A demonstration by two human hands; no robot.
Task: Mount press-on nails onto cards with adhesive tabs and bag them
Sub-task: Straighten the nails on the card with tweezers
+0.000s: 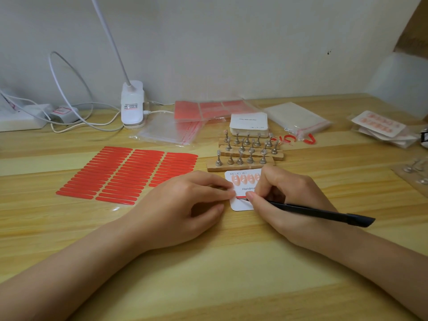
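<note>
A white card (240, 205) lies on the wooden table between my hands, with a row of peach press-on nails (245, 178) along its top edge. A red adhesive strip (240, 197) runs across its lower half. My left hand (185, 205) presses its fingertips on the card's left edge. My right hand (287, 200) grips black tweezers (319, 213), whose tips touch the red strip on the card. A sheet of red adhesive tabs (127, 172) lies to the left.
Wooden bars with metal nail stands (245, 151) sit just behind the card. Behind them are a stack of blank cards (249, 121), clear bags (169, 130) and more tab sheets (208, 110). Finished bagged cards (379, 127) lie far right. A lamp base (132, 105) and cables stand at back left.
</note>
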